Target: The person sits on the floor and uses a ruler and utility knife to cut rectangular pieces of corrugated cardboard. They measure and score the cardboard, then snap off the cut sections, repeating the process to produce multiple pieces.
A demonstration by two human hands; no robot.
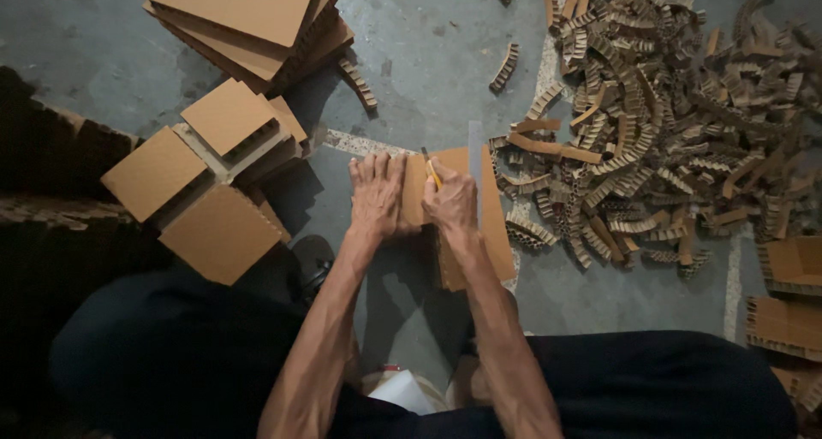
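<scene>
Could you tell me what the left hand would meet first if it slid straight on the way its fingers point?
Probably bare floor: the left hand points up-frame, past the cardboard sheet's far edge.

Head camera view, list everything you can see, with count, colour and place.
Flat brown cardboard sheet: one, on the floor under both hands.
Yellow-handled cutting tool: one, in the right hand.
Grey straight ruler: one, along the sheet.
Brown honeycomb cardboard strips: many, piled at right.
Square brown cardboard panels: several, stacked at left.
Large brown cardboard boards: a stack, upper left.
Grey concrete floor: beneath everything.
Left hand: flat, pressing the sheet.
Right hand: gripping the tool.
</scene>
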